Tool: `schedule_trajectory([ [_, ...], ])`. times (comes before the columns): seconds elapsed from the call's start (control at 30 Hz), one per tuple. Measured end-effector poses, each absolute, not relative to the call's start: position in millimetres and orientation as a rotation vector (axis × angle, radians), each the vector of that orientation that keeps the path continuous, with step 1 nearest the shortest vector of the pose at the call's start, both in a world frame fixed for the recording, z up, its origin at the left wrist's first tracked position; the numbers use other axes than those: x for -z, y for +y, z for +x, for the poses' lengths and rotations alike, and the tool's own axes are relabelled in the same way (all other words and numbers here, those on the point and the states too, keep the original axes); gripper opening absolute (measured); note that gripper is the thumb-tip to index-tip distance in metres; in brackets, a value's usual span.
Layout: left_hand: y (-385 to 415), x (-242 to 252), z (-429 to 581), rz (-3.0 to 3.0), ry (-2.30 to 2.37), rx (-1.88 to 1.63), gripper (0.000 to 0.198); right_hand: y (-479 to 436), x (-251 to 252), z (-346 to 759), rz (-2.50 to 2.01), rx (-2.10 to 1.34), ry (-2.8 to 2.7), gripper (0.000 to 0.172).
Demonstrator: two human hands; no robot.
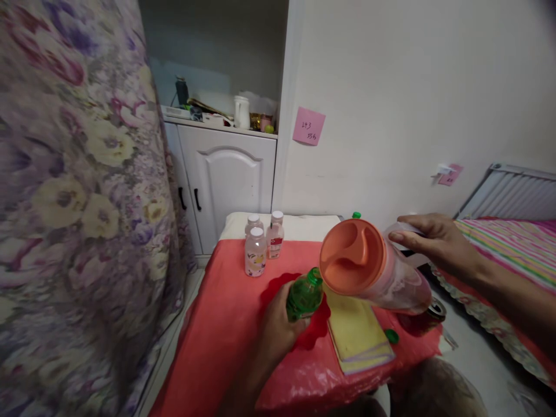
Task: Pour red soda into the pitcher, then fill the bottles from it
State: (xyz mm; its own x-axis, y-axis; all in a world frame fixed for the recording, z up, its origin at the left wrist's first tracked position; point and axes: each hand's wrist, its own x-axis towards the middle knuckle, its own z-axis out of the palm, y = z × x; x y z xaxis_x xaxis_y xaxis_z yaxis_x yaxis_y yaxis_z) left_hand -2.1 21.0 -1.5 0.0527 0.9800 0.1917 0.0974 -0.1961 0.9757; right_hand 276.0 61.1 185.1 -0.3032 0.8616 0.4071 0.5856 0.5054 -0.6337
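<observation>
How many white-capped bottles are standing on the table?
3, left of the held green bottle: the front bottle, the rear bottle partly behind it, the right bottle beside them. Others might be hidden.

This looks like a room in a home: a bed (510,238) with a striped cover lies right of the right hand's (428,237) grip, a floral curtain (87,191) hangs well left of the left hand (280,324), and beyond both grips stands a white cupboard (234,174) with a cluttered shelf (226,125) above its doors.
</observation>
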Motion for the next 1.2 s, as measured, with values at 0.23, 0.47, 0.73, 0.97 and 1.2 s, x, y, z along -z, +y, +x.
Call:
schedule_trajectory([
  [0.23, 19.4, -5.6, -1.9, 1.434, 1.166, -1.273, 0.062, 59.7, -193.7, 269.5, -1.170, -0.549, -2.055, 0.042],
  [0.47, 20.5, -0.7, -2.5, 1.423, 1.134, -1.273, 0.065, 61.0, -198.8, 268.6, -1.164, -0.543, -2.133, 0.046],
  [0.73, 22.1, -0.8, -2.2, 1.400, 1.152, -1.262, 0.066, 66.1, -200.4, 268.3, -1.159, -0.484, -2.186, 0.046],
  [0.97, 21.4, -1.9, -1.3, 1.388, 1.139, -1.288, 0.066, 66.3, -205.5, 264.1, -1.149, -0.498, -2.206, 0.049],
  [1.2, 22.4, 1.5, -1.4, 1.424, 1.127, -1.273, 0.063, 66.0, -209.4, 263.5, -1.167, -0.477, -2.233, 0.049],
])
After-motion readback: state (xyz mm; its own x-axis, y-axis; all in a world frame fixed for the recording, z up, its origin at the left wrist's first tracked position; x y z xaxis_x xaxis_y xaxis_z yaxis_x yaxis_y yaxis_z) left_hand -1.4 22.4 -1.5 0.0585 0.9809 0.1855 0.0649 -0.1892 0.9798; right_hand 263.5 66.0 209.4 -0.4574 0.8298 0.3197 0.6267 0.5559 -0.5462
